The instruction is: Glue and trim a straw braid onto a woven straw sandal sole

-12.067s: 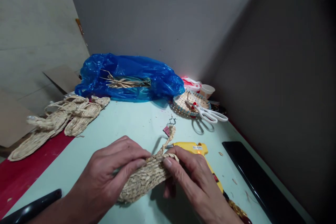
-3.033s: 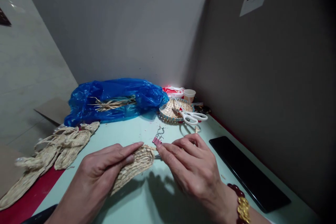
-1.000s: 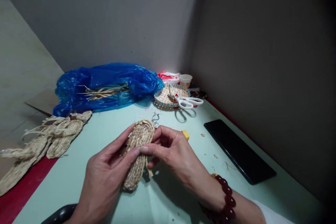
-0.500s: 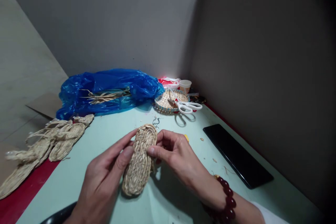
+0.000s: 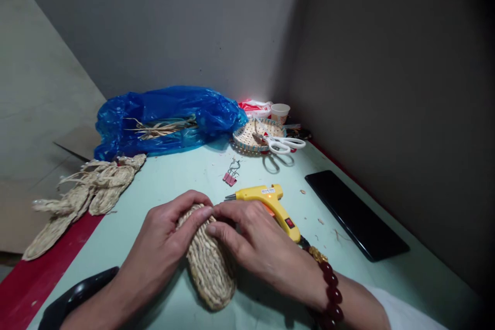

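A small woven straw sole (image 5: 211,268) lies flat on the pale green table (image 5: 174,175). My left hand (image 5: 164,240) curls over its far end from the left, fingers pressed on the weave. My right hand (image 5: 251,245) presses on the same end from the right, fingertips meeting the left hand's. A red bead bracelet (image 5: 328,281) is on my right wrist. A yellow glue gun (image 5: 270,201) lies just behind my right hand, nozzle pointing left.
A pink binder clip (image 5: 231,175) lies behind the glue gun. Finished straw sandals (image 5: 88,191) lie at the left edge. A blue plastic bag (image 5: 166,118) of straw, a woven tray (image 5: 253,134) with white scissors (image 5: 284,144) and a cup (image 5: 279,112) stand at the back. A black phone (image 5: 356,214) lies right.
The straw sole, held up between both hands half a second ago, now lies flat on the table with both hands pressing on its far end. The glue gun is uncovered.
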The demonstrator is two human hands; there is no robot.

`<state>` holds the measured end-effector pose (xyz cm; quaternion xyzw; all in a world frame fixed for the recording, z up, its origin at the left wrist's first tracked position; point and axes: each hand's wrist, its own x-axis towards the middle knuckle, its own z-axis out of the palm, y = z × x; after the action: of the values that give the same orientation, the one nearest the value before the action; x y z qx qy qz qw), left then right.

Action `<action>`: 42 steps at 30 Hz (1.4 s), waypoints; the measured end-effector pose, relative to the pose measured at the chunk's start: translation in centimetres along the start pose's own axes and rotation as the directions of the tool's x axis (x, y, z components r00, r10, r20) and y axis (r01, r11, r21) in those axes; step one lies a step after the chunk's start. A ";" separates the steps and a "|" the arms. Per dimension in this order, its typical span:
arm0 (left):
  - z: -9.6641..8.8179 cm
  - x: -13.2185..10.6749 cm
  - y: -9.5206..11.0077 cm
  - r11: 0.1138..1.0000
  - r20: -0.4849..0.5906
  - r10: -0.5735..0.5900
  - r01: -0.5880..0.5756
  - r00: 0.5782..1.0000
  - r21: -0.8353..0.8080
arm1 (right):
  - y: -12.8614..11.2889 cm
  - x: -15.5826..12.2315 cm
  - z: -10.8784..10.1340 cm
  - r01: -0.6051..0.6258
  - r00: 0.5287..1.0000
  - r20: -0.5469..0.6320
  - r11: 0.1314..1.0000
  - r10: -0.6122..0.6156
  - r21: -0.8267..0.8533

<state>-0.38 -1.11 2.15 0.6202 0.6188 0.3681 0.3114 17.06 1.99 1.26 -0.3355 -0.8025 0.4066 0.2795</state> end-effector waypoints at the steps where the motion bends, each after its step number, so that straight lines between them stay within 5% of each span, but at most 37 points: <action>1: -0.1 -0.1 -0.1 0.999 -0.056 -0.025 0.024 0.998 -0.029 | 0.0 0.0 0.0 0.037 0.999 0.004 0.999 -0.037 -0.016; 5: -0.7 -0.3 -0.8 0.981 -0.204 -0.131 0.097 0.970 -0.168 | 0.4 0.1 0.6 0.178 0.983 -0.016 0.972 -0.182 -0.157; 12: -0.7 -0.9 -1.5 0.876 -0.223 -0.271 0.144 0.936 -0.461 | 1.0 0.0 1.7 0.358 0.917 -0.062 0.881 -0.394 -0.307; 17: -0.5 -0.3 -1.5 0.872 -0.290 -0.277 0.114 0.916 -0.475 | 1.0 -0.1 1.9 0.345 0.933 -0.017 0.906 -0.360 -0.244; 23: -0.5 0.2 -1.7 0.879 -0.329 -0.287 0.111 0.900 -0.463 | 1.6 -0.4 3.0 0.250 0.963 -0.101 0.968 -0.251 -0.028; 30: -1.1 0.6 -2.4 0.845 -0.140 -0.281 0.175 0.949 -0.505 | 1.4 0.0 1.7 0.183 0.975 -0.116 0.981 -0.190 -0.069; 38: -3.0 1.0 -1.7 0.944 0.231 -0.149 0.208 0.961 -0.255 | 1.5 -0.1 0.0 0.263 0.961 0.144 0.944 -0.237 -0.198; 42: -2.4 0.5 -1.9 0.980 0.180 -0.092 0.121 0.979 -0.157 | 1.9 0.0 0.3 0.255 0.967 0.067 0.952 -0.247 -0.170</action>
<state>-3.41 -0.66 1.90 0.5873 0.5889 0.3463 0.4340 17.43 2.70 -0.54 -0.2450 -0.8776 0.3023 0.2799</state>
